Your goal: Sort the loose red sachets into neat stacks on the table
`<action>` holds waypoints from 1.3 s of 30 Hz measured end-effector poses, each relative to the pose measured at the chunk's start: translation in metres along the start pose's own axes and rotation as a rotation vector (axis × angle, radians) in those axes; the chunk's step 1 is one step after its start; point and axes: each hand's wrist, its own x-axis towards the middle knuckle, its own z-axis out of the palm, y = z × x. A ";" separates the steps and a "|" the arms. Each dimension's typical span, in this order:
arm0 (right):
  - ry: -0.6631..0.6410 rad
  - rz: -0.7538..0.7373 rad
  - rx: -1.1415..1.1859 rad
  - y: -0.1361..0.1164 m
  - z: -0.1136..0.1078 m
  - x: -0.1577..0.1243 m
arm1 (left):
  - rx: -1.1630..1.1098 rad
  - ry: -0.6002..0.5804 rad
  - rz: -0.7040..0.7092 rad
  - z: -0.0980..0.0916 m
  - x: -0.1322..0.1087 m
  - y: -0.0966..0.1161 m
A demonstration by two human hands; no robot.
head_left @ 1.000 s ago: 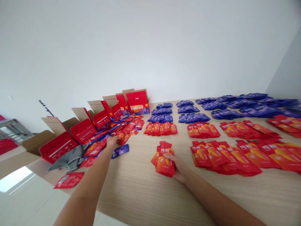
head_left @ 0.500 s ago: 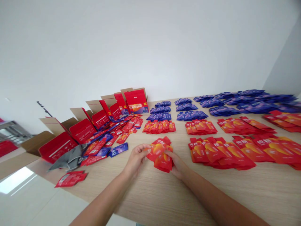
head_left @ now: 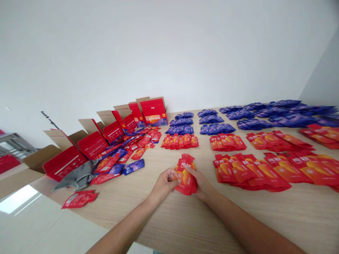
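Observation:
A small stack of red sachets with orange fruit prints is between my hands, above the table. My right hand is closed round its right side, thumb on the front. My left hand pinches the stack's left edge with thumb and curled fingers. Beyond it lies a fanned pile of red sachets. More red piles spread out to the right, and a single blue sachet lies to the left.
Open red cartons line the table's left edge, with a heap of mixed sachets before them. A grey cloth item and some red sachets lie near that edge. Blue sachet piles stand in rows toward the wall.
The sachets in my hands were fanned apart, one held out to the left. Now they are squared into one stack, with my left hand lower on its left edge.

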 end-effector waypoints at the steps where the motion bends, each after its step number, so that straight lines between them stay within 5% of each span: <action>1: 0.023 -0.005 -0.024 0.001 0.000 0.000 | 0.029 -0.009 0.023 0.000 0.001 0.000; 8: 0.053 -0.037 -0.160 0.001 0.010 -0.007 | 0.328 0.244 0.248 -0.005 0.032 0.006; 15: 0.047 -0.115 -0.174 0.006 0.011 -0.006 | 0.495 0.170 0.260 0.010 0.054 0.007; 21: 0.048 -0.126 -0.184 0.010 0.008 -0.002 | 0.362 0.065 0.275 0.004 0.060 0.003; 31: 0.077 -0.131 -0.250 0.011 0.006 -0.002 | 0.014 0.273 0.252 0.010 0.064 -0.011; 39: 0.051 -0.104 -0.218 0.011 0.007 -0.001 | -0.115 0.302 0.124 0.017 0.067 -0.008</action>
